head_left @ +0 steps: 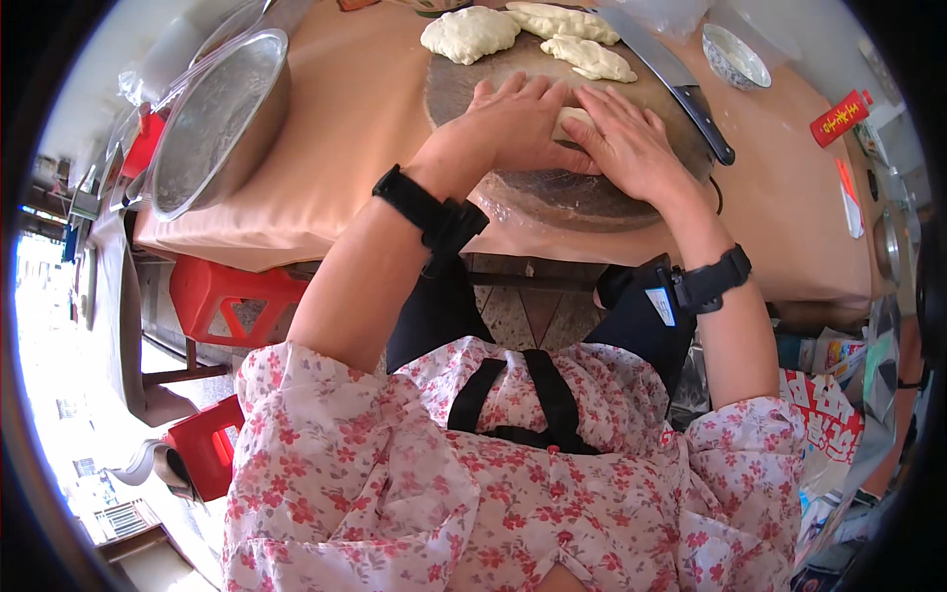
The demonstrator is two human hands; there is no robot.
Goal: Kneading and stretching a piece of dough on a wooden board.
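Note:
My left hand (521, 123) and my right hand (627, 136) lie side by side on a piece of dough (574, 118), most of which they hide. Both hands have their fingers stretched out, palms down, with the thumbs close together. Beneath them is a round wooden cutting board (582, 202), dusted with flour at its near edge. On the far part of the board rest a wide dough lump (471, 37), a long dough piece (564, 22) and a smaller dough strip (590, 58). A cleaver (651, 54) lies along the board's right side, its black handle toward me.
The table wears a tan cover (340, 138). A large metal basin (266, 118) stands at its left. To the right are a patterned bowl (735, 57), a red container (841, 117) and an orange-and-white tool (849, 197). Red stools (232, 296) sit below left.

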